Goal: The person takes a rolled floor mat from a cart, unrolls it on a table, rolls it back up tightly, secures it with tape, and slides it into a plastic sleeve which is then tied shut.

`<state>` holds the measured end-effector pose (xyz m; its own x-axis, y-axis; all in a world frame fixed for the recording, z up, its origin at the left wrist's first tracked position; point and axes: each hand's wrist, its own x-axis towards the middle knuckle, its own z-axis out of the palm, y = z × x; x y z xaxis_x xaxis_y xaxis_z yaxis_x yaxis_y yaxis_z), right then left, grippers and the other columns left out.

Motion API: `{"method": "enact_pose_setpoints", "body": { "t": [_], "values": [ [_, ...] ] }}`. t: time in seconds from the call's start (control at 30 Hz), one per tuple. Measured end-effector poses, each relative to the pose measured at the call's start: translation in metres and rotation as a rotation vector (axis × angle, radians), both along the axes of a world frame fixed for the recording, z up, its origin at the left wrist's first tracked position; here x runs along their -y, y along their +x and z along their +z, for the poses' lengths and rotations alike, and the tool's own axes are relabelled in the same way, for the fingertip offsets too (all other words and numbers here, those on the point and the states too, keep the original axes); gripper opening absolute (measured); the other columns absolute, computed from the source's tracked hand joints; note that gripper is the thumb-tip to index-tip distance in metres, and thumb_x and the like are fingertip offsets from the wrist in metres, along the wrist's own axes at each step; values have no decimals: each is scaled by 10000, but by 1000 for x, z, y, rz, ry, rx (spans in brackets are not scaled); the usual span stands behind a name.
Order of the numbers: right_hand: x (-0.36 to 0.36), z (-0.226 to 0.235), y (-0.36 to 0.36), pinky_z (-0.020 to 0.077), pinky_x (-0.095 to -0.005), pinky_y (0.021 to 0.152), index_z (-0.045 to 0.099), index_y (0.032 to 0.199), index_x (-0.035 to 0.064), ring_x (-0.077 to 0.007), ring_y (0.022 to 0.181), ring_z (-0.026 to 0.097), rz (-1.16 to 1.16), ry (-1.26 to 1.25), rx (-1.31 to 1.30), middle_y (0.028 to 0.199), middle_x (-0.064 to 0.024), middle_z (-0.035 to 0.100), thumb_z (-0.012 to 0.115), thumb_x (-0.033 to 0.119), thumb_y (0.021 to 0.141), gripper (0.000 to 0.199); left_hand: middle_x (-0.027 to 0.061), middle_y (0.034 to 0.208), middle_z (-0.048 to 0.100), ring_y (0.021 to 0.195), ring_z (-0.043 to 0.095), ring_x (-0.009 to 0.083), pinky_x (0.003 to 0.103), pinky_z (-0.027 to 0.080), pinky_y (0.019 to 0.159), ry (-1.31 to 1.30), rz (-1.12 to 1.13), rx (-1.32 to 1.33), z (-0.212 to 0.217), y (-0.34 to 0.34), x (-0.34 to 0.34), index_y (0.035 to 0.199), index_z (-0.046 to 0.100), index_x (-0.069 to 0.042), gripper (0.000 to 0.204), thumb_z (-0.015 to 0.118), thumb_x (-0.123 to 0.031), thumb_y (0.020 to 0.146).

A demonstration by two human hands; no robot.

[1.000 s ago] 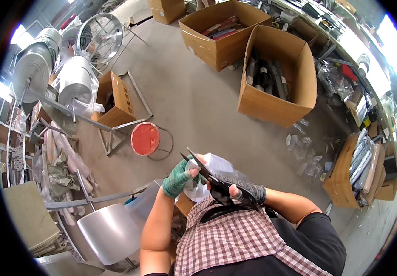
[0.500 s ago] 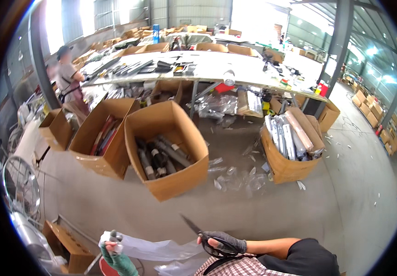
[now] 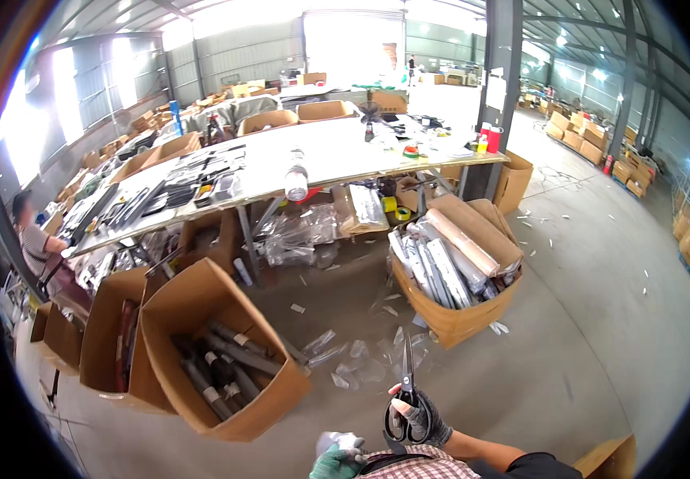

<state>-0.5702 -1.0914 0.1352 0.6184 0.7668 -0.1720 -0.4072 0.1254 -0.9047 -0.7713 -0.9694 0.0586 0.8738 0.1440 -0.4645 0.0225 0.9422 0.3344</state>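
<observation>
My right hand (image 3: pixel 426 421), in a grey fingerless glove, grips black-handled scissors (image 3: pixel 406 383) with the dark blades pointing up and away from me. The blades look closed. At the lower edge my left hand (image 3: pixel 335 463), in a green glove with whitish fingertips, is closed on a bit of pale plastic film (image 3: pixel 327 441). Most of that film and part of the hand are cut off by the picture's edge. Both hands are close to my checked clothing.
Ahead left stands an open carton (image 3: pixel 277 397) of dark grey rolls, beside another carton (image 3: pixel 105 359). To the right, a carton (image 3: pixel 457 323) holds wrapped rolls. Plastic scraps (image 3: pixel 361 363) litter the floor. Behind runs a long white table (image 3: pixel 265 172); a person (image 3: pixel 41 251) stands at its left.
My view has swung to the right. My left hand has come in toward my body and the long film strip is no longer visible. The scissors now point more upright.
</observation>
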Motion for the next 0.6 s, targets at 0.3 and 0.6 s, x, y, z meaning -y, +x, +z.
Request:
{"method": "enact_pose_setpoints", "body": {
  "t": [0.3,0.6],
  "values": [
    [-119,1,163,427,-213,564,461,1094,35,-62,612,505,-49,15,27,719,6,527,527,109,915,204,107,976,594,802,571,228,389,488,747,-388,-201,26,35,167,-185,1144,524,-26,335,531,3,811],
    [-259,-39,374,456,-240,574,374,1295,58,-96,633,524,-115,-145,46,785,-11,536,575,89,880,463,8,696,497,673,463,169,345,372,771,-294,-141,279,100,395,-362,1124,549,-48,386,558,-169,758]
  ]
}}
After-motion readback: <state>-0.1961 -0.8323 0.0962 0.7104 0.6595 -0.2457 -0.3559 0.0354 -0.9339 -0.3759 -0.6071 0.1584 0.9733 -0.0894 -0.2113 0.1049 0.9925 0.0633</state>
